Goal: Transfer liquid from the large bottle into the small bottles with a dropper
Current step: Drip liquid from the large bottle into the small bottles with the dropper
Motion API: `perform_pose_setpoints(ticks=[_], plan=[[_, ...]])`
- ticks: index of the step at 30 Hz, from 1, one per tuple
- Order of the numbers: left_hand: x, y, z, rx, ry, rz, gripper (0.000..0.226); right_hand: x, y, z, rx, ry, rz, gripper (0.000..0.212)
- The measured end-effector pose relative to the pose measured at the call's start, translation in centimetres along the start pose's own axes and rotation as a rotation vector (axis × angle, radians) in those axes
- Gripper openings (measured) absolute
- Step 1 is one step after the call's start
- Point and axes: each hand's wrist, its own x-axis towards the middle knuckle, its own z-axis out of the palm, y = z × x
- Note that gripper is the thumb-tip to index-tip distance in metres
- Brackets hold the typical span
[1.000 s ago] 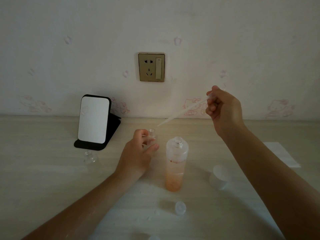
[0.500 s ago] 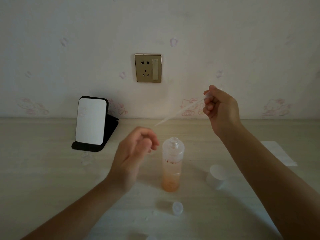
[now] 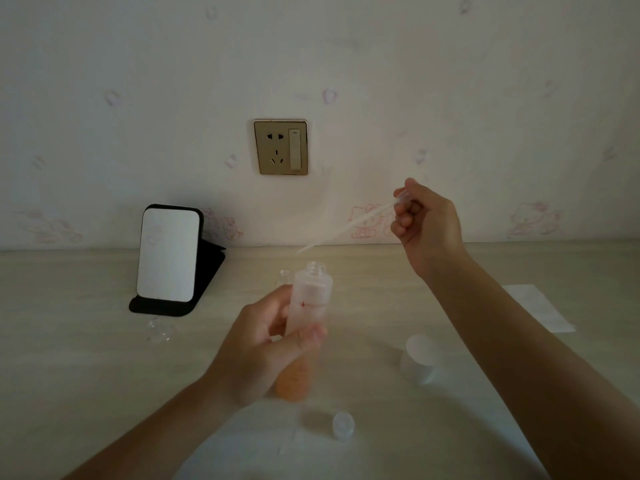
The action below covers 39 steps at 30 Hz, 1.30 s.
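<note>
Round lg bottle (image 3: pixel 312 289) — L-hand fingers (image 3: pixel 273 307), curled

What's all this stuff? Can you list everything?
large bottle: one, frosted, orange liquid, centre, in left hand
dropper: one, clear, in right hand, tip near bottle's mouth
mirror: one, black stand, left
small bottles: two, clear, behind large bottle and before mirror
caps: two, white, table right and front
socket: one, gold, wall
paper: one, white, far right
table: one, pale wood
left hand: one, grips large bottle
right hand: one, pinches dropper
</note>
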Motion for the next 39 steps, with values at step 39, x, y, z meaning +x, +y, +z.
perform_pose_setpoints(ticks=[39], plan=[[0.2, 0.0, -1.5, 0.153, 0.004, -0.033, 0.03, -2.9, 0.9, 2.4, -0.384, -0.582, 0.035, 0.019]])
